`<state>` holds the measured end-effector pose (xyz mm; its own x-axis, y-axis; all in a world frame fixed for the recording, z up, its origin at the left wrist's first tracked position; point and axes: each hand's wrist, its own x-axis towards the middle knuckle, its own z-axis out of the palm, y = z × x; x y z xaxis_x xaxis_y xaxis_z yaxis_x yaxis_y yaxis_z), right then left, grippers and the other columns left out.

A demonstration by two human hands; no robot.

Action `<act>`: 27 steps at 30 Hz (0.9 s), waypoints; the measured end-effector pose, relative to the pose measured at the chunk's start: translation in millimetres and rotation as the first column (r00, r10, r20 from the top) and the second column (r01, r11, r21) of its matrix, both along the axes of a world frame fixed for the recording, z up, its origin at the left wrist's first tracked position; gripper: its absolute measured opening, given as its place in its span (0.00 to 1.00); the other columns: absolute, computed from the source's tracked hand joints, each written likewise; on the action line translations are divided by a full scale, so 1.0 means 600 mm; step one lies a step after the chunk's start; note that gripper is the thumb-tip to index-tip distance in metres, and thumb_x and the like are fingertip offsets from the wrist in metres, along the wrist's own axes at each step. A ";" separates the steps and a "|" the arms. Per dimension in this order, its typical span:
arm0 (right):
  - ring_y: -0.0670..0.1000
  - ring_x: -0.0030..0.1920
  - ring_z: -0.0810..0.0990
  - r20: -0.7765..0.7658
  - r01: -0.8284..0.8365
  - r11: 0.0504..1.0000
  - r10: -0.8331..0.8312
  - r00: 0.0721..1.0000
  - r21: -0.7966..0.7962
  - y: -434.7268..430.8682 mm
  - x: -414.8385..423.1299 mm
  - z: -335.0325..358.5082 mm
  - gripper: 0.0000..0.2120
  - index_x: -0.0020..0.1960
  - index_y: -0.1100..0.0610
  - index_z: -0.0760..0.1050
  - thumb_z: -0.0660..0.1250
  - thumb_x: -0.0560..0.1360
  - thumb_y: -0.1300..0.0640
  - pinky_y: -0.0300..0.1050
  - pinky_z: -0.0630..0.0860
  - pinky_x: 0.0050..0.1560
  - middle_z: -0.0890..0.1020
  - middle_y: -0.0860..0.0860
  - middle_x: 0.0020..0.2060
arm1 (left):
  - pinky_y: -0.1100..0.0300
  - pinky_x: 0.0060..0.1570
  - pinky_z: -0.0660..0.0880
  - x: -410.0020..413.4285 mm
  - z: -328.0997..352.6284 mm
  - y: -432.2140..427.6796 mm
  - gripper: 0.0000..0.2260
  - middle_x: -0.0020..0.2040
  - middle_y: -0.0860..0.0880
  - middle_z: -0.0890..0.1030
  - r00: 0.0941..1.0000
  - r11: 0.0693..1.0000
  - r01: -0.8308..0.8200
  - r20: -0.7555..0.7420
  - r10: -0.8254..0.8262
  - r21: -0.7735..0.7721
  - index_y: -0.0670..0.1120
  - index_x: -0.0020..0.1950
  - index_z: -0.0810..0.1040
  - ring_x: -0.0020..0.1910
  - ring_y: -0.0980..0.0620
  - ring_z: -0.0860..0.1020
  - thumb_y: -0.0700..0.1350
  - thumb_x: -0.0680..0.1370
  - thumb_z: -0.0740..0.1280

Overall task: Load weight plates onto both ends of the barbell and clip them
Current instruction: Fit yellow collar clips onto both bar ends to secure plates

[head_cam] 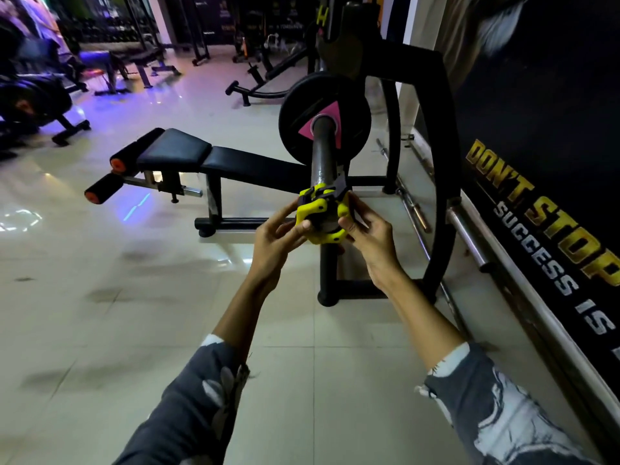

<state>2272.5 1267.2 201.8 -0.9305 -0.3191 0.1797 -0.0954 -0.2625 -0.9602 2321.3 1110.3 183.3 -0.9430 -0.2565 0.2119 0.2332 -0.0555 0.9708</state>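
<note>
Gripped yellow clip (318,213) in curled fingers (345,224) of left hand (278,234) and right hand (367,229). Ringed barbell (323,152) end, apart from plate (302,105).

Looking along the barbell sleeve (323,152) from its free end. Gripping a yellow-and-black clip (318,216), ringed around that end, with both hands: left hand (278,233) pinching the left side, thumb on the front face; right hand (369,233) curled round the right side beside the raised black lever. Further up the sleeve, well apart from the clip, a black weight plate (302,105) bearing a pink triangle, close against the black rack (436,129). Beyond, on the pale tiled floor (100,263), a black padded bench (201,156). Along the right, a dark wall banner (536,196) with gold lettering.
</note>
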 end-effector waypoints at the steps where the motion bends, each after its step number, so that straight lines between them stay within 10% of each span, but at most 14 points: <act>1: 0.41 0.53 0.79 0.014 -0.010 1.000 0.010 1.000 -0.002 -0.004 -0.009 0.001 0.29 0.70 0.61 0.64 0.66 0.70 0.62 0.38 0.77 0.55 0.74 0.49 0.62 | 0.58 0.52 0.78 -0.010 0.001 -0.006 0.22 0.53 0.45 0.80 1.000 1.000 0.010 0.010 -0.010 0.006 0.44 0.69 0.69 0.53 0.52 0.80 0.39 0.76 0.66; 9: 0.49 0.60 0.75 0.066 -0.028 1.000 0.028 0.997 0.005 -0.032 -0.120 0.010 0.21 0.70 0.57 0.65 0.61 0.77 0.62 0.34 0.77 0.50 0.74 0.52 0.62 | 0.58 0.47 0.79 -0.125 0.022 -0.046 0.18 0.65 0.44 0.73 0.995 0.994 0.096 0.002 -0.096 -0.055 0.47 0.68 0.70 0.55 0.50 0.80 0.41 0.78 0.63; 14: 0.40 0.45 0.79 0.049 0.059 0.998 -0.060 0.997 0.021 -0.073 -0.238 0.005 0.18 0.66 0.60 0.70 0.63 0.77 0.62 0.31 0.78 0.42 0.78 0.54 0.54 | 0.57 0.49 0.79 -0.240 0.037 -0.073 0.15 0.54 0.45 0.81 0.996 0.993 -0.085 0.011 0.087 -0.087 0.41 0.63 0.76 0.54 0.47 0.80 0.40 0.77 0.66; 18: 0.53 0.54 0.77 0.063 0.169 0.985 -0.171 0.983 0.032 -0.114 -0.349 -0.002 0.17 0.64 0.68 0.70 0.63 0.76 0.65 0.43 0.78 0.52 0.77 0.63 0.60 | 0.57 0.48 0.80 -0.331 0.055 -0.088 0.13 0.48 0.43 0.82 0.989 0.980 -0.145 0.005 0.147 -0.133 0.40 0.60 0.77 0.46 0.50 0.81 0.38 0.76 0.66; 27: 0.56 0.54 0.77 -0.011 0.257 0.966 -0.257 0.966 -0.006 -0.144 -0.442 -0.014 0.15 0.60 0.73 0.72 0.63 0.74 0.69 0.30 0.78 0.43 0.77 0.65 0.57 | 0.55 0.37 0.81 -0.438 0.099 -0.129 0.14 0.40 0.40 0.82 0.958 0.906 -0.191 0.127 0.255 -0.378 0.42 0.45 0.82 0.34 0.51 0.82 0.54 0.73 0.70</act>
